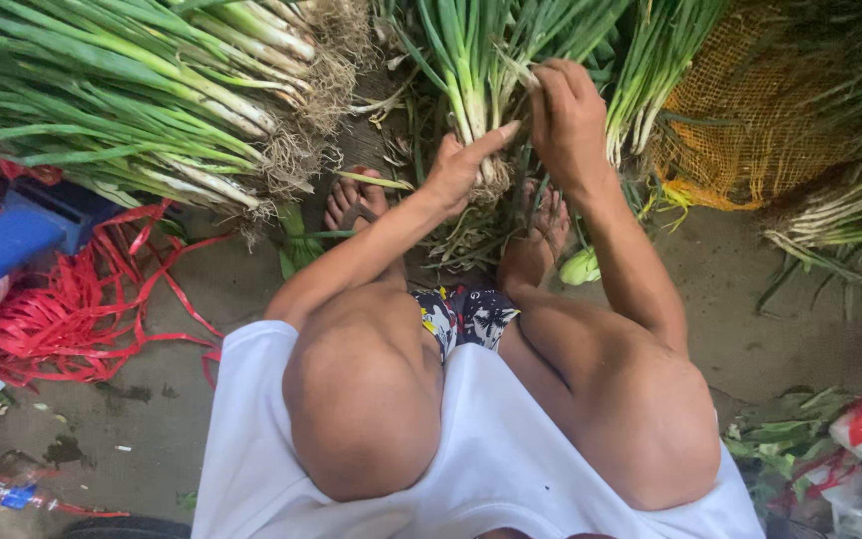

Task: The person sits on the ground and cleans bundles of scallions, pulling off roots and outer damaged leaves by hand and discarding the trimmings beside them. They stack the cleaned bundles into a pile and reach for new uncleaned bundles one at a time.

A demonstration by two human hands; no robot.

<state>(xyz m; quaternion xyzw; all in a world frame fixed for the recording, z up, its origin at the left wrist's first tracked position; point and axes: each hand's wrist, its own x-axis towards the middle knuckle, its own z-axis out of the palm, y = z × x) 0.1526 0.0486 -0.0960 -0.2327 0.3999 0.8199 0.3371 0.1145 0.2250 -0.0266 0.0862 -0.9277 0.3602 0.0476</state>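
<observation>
I am squatting over a bunch of green onions (473,95) that stands roots-down between my feet. My left hand (461,170) grips the bunch near its white, rooty base, fingers wrapped around the stalks. My right hand (563,115) is closed on a stalk of the same bunch a little higher up, pinching a pale outer leaf. Trimmed leaves and roots (461,240) lie on the ground beneath the bunch.
A big pile of green onions (142,100) lies at the upper left, roots facing right. Red plastic strips (62,309) and a blue object (2,245) sit at left. An orange mesh sack (750,110) and more onions (840,215) are at right; scraps and bags (850,449) lower right.
</observation>
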